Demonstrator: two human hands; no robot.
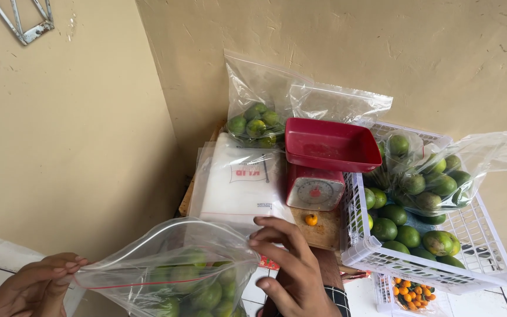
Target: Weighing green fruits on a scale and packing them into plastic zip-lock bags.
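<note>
Two hands stretch a bag of limes at its mouth.

Left hand (33, 285) pinches the bag (168, 273) rim at 9 o'clock, right hand (291, 267) fingers at 3, holding the top taut; scale (321, 161) stands behind at 12.

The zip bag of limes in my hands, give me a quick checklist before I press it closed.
1. Both corners held: ok. Left hand pinches one end of the zip bag, right hand the other.
2. Mouth stretched flat: ok, taut between the hands.
3. Limes below the red seal line: ok.
4. Seal already shut: cannot tell.
5. Room to set it down: not ok. The scale, the pack of bags and the white basket crowd the board.
</note>
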